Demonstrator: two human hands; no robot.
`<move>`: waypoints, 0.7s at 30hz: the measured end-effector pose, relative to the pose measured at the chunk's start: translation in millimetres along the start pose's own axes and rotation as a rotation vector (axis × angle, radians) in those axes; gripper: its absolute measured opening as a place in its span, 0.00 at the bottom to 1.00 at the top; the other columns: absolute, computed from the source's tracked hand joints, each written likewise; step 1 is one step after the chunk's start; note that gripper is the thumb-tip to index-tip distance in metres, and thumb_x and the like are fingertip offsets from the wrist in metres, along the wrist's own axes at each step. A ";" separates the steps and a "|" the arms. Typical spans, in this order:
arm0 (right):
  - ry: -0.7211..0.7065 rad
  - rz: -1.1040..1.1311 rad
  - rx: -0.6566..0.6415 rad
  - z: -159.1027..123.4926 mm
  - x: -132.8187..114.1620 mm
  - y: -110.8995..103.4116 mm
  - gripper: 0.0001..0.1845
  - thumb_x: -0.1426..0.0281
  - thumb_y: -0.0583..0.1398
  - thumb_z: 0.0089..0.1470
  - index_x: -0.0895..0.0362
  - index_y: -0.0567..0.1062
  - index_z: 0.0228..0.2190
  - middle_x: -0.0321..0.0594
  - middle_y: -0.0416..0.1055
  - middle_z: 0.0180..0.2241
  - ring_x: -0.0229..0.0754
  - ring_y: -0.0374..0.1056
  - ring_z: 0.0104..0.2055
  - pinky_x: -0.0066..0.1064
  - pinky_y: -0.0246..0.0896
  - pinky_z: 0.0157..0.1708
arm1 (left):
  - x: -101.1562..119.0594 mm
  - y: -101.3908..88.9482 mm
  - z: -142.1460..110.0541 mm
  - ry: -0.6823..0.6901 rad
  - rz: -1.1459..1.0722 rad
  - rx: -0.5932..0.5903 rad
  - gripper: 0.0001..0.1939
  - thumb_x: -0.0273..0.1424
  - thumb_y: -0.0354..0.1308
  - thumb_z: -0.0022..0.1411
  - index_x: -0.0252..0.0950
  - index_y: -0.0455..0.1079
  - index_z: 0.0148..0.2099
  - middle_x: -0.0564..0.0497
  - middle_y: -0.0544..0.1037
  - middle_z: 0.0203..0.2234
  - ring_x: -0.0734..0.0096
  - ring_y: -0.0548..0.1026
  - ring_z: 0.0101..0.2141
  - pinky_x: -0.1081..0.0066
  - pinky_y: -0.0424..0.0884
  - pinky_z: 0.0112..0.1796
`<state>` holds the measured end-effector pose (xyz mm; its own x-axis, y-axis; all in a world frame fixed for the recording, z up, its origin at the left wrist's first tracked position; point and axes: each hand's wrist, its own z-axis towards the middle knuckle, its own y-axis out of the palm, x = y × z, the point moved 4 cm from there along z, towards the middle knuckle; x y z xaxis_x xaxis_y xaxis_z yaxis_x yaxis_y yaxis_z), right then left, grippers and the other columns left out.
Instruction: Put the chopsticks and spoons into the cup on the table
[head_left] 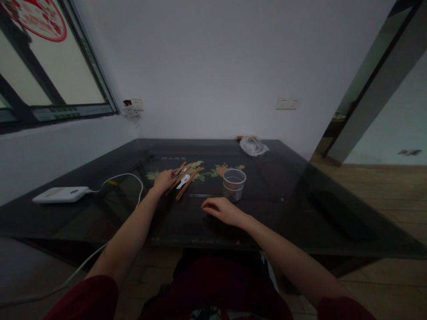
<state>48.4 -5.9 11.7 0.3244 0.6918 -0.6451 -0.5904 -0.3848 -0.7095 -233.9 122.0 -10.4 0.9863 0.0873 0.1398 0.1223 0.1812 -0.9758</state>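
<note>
My left hand (164, 181) is over the leftmost chopsticks (180, 167), its fingers closed about their near part; the fingertips are partly hidden. Beside it on the dark table (267, 222), more wooden chopsticks (188, 184) lie slanting away from me. A white spoon (183, 181) rests between the chopsticks, and a shinier spoon-like piece (183, 171) shows just beyond it. My right hand (224, 210) hovers or rests near the table's front, holding nothing, its fingers loosely bent and the thumb apart. Just behind that hand stands a clear plastic cup (234, 186), upright.
A white power bank (60, 194) with a white cable (128, 174) lies at the left. Toward the back is a crumpled clear plastic bag (252, 146). A dark flat object (342, 214) lies at the right. The wall with sockets (287, 103) borders the table's far edge.
</note>
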 end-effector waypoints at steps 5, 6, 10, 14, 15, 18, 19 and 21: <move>-0.015 -0.001 -0.003 -0.4 -1.2 -0.3 0.09 0.69 0.56 0.58 0.58 0.75 0.37 0.41 0.75 0.36 0.39 0.69 0.37 0.29 0.60 0.38 | 0.7 -3.9 -1.2 0.004 0.006 0.059 0.13 0.37 0.52 0.57 0.35 0.70 0.41 0.42 0.74 0.40 0.61 0.72 0.42 0.69 0.67 0.41; -0.018 0.000 -0.002 -0.4 -1.3 -0.4 0.09 0.69 0.56 0.58 0.58 0.75 0.37 0.41 0.75 0.36 0.39 0.69 0.37 0.29 0.60 0.38 | 1.8 -5.2 -1.5 0.009 0.004 0.078 0.14 0.38 0.52 0.57 0.35 0.70 0.41 0.42 0.74 0.40 0.61 0.72 0.41 0.69 0.67 0.41; -0.018 -0.011 -0.006 -0.1 -1.4 -0.3 0.09 0.69 0.56 0.58 0.58 0.75 0.37 0.41 0.75 0.36 0.39 0.69 0.37 0.28 0.60 0.38 | 9.7 -6.7 -2.5 0.057 -0.013 0.084 0.19 0.46 0.51 0.57 0.36 0.71 0.38 0.43 0.74 0.36 0.62 0.72 0.40 0.71 0.67 0.39; -0.011 -0.025 -0.012 0.6 -1.5 -0.3 0.09 0.69 0.56 0.58 0.58 0.75 0.37 0.41 0.75 0.36 0.38 0.69 0.37 0.28 0.60 0.38 | 16.5 -6.0 -5.4 0.077 -0.005 0.055 0.20 0.48 0.52 0.56 0.37 0.71 0.36 0.45 0.75 0.35 0.62 0.72 0.39 0.72 0.66 0.36; -0.012 -0.023 -0.012 0.8 -1.4 -0.2 0.09 0.69 0.56 0.58 0.58 0.75 0.37 0.41 0.75 0.37 0.38 0.69 0.37 0.28 0.60 0.39 | 18.0 -6.1 -6.5 0.082 0.001 0.050 0.19 0.47 0.52 0.56 0.37 0.71 0.36 0.45 0.75 0.35 0.62 0.72 0.38 0.72 0.66 0.36; -0.010 -0.013 -0.012 1.0 -0.5 0.5 0.09 0.69 0.56 0.58 0.58 0.75 0.37 0.41 0.75 0.37 0.39 0.69 0.38 0.28 0.60 0.39 | 21.4 -7.5 -9.8 0.089 0.019 0.048 0.20 0.48 0.52 0.56 0.37 0.72 0.36 0.45 0.74 0.35 0.63 0.72 0.38 0.73 0.65 0.35; -0.009 -0.010 -0.012 1.0 0.0 0.8 0.09 0.69 0.56 0.58 0.57 0.75 0.37 0.41 0.75 0.37 0.39 0.69 0.37 0.28 0.60 0.39 | 22.3 -8.0 -10.7 0.091 0.024 0.049 0.20 0.49 0.51 0.56 0.37 0.72 0.36 0.45 0.74 0.35 0.63 0.72 0.38 0.73 0.65 0.34; -0.010 -0.009 -0.011 0.9 1.1 1.3 0.09 0.69 0.56 0.58 0.57 0.75 0.37 0.40 0.75 0.36 0.39 0.69 0.37 0.28 0.60 0.38 | 23.6 -8.7 -11.9 0.092 0.031 0.051 0.21 0.49 0.51 0.56 0.38 0.71 0.35 0.45 0.74 0.35 0.64 0.72 0.38 0.74 0.65 0.34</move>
<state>47.3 -5.0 10.3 0.3227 0.7012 -0.6358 -0.5793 -0.3849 -0.7185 -210.3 110.8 -0.6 0.9959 0.0036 0.0909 0.0877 0.2293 -0.9694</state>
